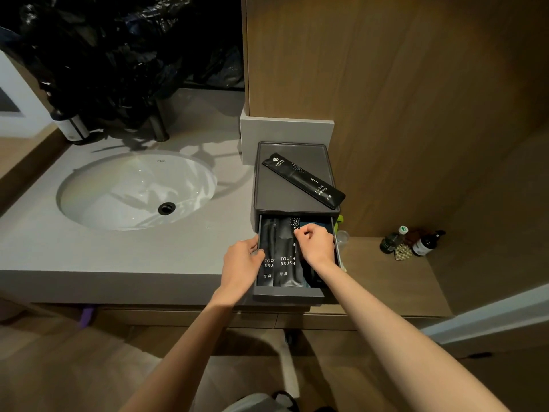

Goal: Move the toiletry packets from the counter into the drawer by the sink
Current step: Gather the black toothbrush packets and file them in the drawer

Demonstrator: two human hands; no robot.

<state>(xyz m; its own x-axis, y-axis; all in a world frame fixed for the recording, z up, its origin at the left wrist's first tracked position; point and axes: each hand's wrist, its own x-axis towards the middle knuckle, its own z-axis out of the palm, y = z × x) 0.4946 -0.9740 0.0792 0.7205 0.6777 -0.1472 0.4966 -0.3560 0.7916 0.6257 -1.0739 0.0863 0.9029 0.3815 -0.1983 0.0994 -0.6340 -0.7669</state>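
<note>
A dark grey drawer box [267,185] stands on the counter right of the sink, its drawer [286,293] pulled open toward me. Two black toothbrush packets [285,263] lie side by side in the drawer. Another black toothbrush packet [303,179] lies diagonally on the box's top. My left hand [242,263] holds the drawer's left wall, thumb inside against the left packet. My right hand [316,243] is inside the drawer, fingers curled and pinching the top edge of the second packet. The drawer's right part is mostly hidden by that hand.
A white oval sink [136,190] sits in the grey counter [89,251] to the left, with a dark faucet [159,123] and a dispenser bottle [69,126] behind it. Small bottles [427,242] stand on a lower wooden shelf at right. A wood-panel wall [416,99] rises behind the box.
</note>
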